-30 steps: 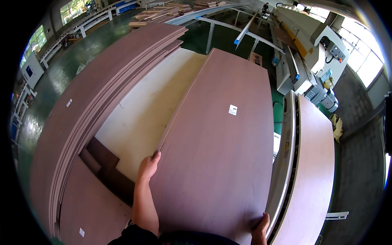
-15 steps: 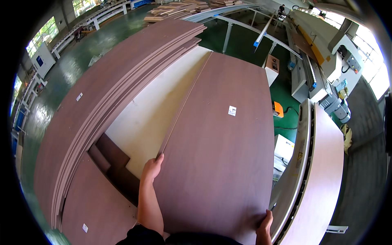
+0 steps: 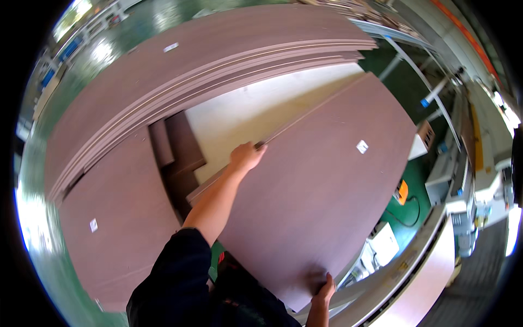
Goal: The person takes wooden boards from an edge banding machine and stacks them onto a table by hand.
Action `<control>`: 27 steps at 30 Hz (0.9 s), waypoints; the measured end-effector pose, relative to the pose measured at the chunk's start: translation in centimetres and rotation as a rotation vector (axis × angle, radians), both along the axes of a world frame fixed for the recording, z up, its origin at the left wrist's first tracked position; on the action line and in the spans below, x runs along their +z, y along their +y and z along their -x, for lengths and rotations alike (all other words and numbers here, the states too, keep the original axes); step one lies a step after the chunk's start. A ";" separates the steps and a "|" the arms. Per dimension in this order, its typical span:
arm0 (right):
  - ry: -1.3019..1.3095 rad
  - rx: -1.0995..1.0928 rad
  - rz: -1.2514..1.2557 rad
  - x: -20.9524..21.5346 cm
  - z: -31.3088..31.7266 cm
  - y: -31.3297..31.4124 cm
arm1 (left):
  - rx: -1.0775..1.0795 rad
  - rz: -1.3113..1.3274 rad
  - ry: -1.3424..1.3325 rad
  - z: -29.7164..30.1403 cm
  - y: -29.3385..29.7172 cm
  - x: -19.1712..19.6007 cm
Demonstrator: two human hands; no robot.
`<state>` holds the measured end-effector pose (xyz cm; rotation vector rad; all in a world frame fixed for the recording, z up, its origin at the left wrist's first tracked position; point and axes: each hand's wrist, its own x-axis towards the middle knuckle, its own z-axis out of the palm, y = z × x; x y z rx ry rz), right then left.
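Note:
A large brown wood-grain panel (image 3: pixel 305 196) with a small white label (image 3: pixel 362 146) lies in front of me. My left hand (image 3: pixel 247 156) grips its left long edge, with the fingers curled over and under the side. At the near right corner my right hand (image 3: pixel 325 290) holds the opposite edge, its thumb on top and the other fingers hidden beneath. Under the panel's left side shows a pale board (image 3: pixel 229 120). Dark brown smaller pieces (image 3: pixel 180 141) lie beside that board.
Stacked long brown panels (image 3: pixel 190 71) run along the far left. Another labelled brown panel (image 3: pixel 120 218) lies to the left. On the right stand a long machine bed (image 3: pixel 419 272), an orange foot pedal (image 3: pixel 402 192) and a white box (image 3: pixel 384 241). Metal rails (image 3: pixel 419 76) extend at the far right.
My view has turned, so the scene appears rotated clockwise. Both hands remain on the panel; the left grip sits farther forward along its edge in the picture.

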<state>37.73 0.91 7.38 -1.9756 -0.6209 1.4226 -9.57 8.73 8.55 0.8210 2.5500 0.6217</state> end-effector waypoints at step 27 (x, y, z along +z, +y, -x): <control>0.129 0.560 0.088 -8.5 16.4 9.2 | -0.272 -0.187 0.381 1.0 0.4 -9.9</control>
